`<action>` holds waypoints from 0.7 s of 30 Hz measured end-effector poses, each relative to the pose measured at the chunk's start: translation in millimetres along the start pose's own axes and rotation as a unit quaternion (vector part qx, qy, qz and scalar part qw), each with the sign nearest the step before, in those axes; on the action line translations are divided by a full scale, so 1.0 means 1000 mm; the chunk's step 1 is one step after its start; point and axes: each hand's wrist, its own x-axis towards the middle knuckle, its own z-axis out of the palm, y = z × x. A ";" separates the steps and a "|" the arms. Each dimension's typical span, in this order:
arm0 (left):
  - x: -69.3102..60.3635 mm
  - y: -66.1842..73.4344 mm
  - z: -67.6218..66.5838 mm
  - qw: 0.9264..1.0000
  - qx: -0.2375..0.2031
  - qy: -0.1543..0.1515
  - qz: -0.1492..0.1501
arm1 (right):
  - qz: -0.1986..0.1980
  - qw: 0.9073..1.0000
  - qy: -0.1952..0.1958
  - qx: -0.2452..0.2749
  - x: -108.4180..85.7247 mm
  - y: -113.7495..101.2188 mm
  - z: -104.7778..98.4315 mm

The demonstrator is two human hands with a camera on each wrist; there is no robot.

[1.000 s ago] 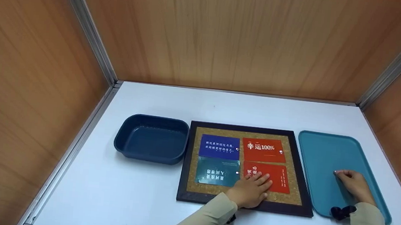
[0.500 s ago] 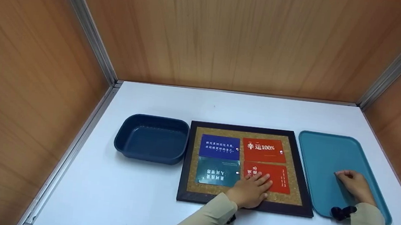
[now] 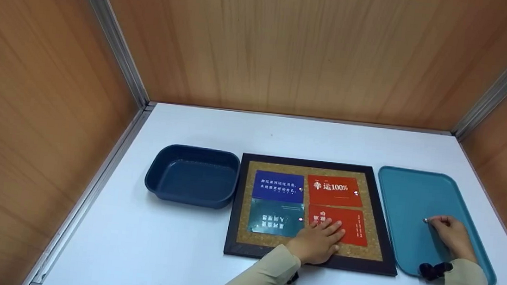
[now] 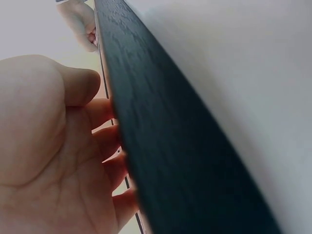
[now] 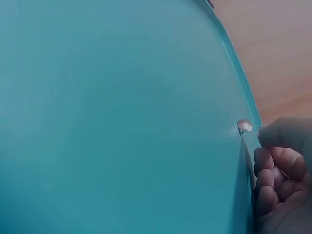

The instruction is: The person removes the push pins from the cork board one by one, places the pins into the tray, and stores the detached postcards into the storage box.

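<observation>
White table [image 3: 163,255] up front, cork board [image 3: 362,265] and teal tray [image 3: 421,191] on it, wood-grain walls [image 3: 299,49] behind. Silver tack [image 5: 244,126], barely visible earlier at the right grip [image 3: 453,236], now shows clearly. Left grip [image 3: 315,244] released, fingers spread on red card [image 3: 356,232]. Right grip curled, seemingly grasping nothing, partly cut off in wrist view. Tack sits on the tray, just past its thumb tip, apart.

Upper red card [image 3: 334,196]: "幸运100%" in white. Blue card [image 3: 276,193]: white Chinese characters, two main lines, too small to read reliably. Teal card [image 3: 274,212]: white Chinese characters, inverted. Lower red card [image 3: 352,222]: white characters, partly covered, illegible.
</observation>
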 end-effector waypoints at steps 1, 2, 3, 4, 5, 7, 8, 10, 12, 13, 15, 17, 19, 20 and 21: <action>0.000 0.000 0.000 1.000 0.000 -0.001 0.000 | 0.002 1.000 0.000 0.001 0.000 0.000 0.000; 0.000 0.000 0.000 1.000 0.002 -0.001 -0.001 | 0.004 1.000 -0.001 0.004 0.001 0.001 -0.001; 0.000 0.000 0.000 1.000 0.002 -0.002 0.000 | 0.008 1.000 -0.001 0.007 0.001 0.001 -0.001; 0.000 0.000 -0.001 1.000 0.003 -0.002 0.000 | 0.011 1.000 -0.003 0.009 0.001 0.001 -0.002; 0.000 0.000 -0.001 1.000 0.004 -0.002 0.001 | 0.014 1.000 -0.006 0.012 0.001 0.001 -0.002; 0.000 0.000 -0.001 1.000 0.003 -0.004 0.002 | 0.022 1.000 -0.010 0.014 0.001 0.001 -0.004; -0.001 0.000 -0.002 1.000 0.002 -0.004 0.002 | 0.027 0.999 -0.012 0.017 0.001 0.001 -0.005; -0.001 0.000 -0.002 1.000 0.000 -0.005 0.002 | 0.033 0.999 -0.015 0.017 0.001 0.000 -0.007; -0.001 0.000 -0.002 1.000 -0.001 -0.005 0.001 | 0.035 0.999 -0.016 0.017 0.001 -0.003 -0.009; -0.001 0.000 -0.002 1.000 -0.002 -0.004 0.001 | 0.036 0.999 -0.017 0.019 0.001 -0.005 -0.009; -0.001 0.000 -0.002 1.000 -0.001 -0.004 0.001 | 0.029 0.999 -0.020 0.026 0.001 -0.008 -0.010; -0.001 -0.001 -0.002 1.000 0.003 -0.002 0.001 | 0.018 0.999 -0.021 0.040 0.001 -0.012 -0.011; -0.001 -0.001 -0.002 1.000 0.004 -0.002 0.002 | 0.005 0.998 -0.023 0.053 0.000 -0.017 -0.011; -0.001 -0.001 -0.002 1.000 0.005 -0.003 0.001 | -0.002 0.998 -0.025 0.056 0.000 -0.019 -0.011; -0.001 0.000 -0.002 1.000 0.005 -0.003 0.001 | -0.007 0.998 -0.028 0.059 -0.001 -0.021 -0.011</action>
